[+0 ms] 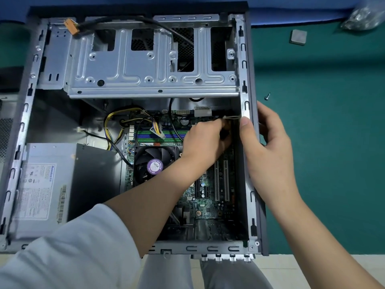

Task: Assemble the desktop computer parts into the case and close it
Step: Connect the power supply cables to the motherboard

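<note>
The open computer case [245, 101] lies flat on a green mat. Inside are the motherboard [208, 197], a black CPU fan [155, 165], the grey power supply [62, 180] at the lower left, and the silver drive cage [145, 65] across the top. My left hand [205, 138] reaches into the case near the right wall and pinches a small cable connector [225, 132] above the board. My right hand [266, 147] grips the case's right wall, thumb on the inner rim and fingers outside.
A loose screw [267, 96] lies on the mat right of the case. A small square chip [298, 37] and a clear plastic bag [366, 16] sit at the upper right. An orange connector [70, 27] hangs at the case's top left.
</note>
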Action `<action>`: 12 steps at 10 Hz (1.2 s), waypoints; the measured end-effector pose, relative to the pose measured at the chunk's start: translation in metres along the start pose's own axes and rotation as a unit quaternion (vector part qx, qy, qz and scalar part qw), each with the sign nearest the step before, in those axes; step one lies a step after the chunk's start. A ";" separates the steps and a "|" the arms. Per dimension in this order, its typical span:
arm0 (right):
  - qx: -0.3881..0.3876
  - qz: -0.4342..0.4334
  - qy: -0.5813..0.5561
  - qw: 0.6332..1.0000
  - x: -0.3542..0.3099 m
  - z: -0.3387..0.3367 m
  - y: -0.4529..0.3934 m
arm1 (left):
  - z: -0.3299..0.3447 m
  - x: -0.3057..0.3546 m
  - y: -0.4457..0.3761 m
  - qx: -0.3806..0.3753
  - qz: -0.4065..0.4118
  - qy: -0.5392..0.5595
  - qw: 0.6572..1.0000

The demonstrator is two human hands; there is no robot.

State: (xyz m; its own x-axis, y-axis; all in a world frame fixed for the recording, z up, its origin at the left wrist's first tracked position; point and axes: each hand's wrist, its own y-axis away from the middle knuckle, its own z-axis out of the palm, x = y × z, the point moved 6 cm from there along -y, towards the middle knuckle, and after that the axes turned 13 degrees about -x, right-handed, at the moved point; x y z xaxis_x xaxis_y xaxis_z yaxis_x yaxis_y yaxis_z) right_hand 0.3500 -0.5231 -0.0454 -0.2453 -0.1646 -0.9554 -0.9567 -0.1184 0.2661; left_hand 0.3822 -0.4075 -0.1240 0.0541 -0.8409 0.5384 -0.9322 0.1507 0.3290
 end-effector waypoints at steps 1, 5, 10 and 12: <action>-0.002 0.002 -0.001 1.000 0.000 0.000 0.000 | -0.001 0.002 0.002 0.010 -0.001 0.012 1.000; -0.005 0.000 0.002 1.000 0.000 0.000 0.000 | 0.002 0.003 0.001 0.017 0.034 -0.015 0.999; -0.004 0.001 -0.017 1.000 0.001 0.001 0.000 | 0.000 0.007 0.001 0.028 0.032 -0.022 0.999; -0.004 -0.001 -0.020 1.000 0.000 0.000 0.000 | -0.001 0.007 0.001 0.036 0.037 -0.015 0.999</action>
State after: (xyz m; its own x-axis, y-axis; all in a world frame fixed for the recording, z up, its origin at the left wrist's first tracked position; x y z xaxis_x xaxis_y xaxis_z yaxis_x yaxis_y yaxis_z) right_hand 0.3500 -0.5233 -0.0458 -0.2501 -0.1245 -0.9602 -0.9559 -0.1261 0.2653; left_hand 0.3814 -0.4131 -0.1192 -0.0260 -0.8438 0.5360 -0.9567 0.1765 0.2314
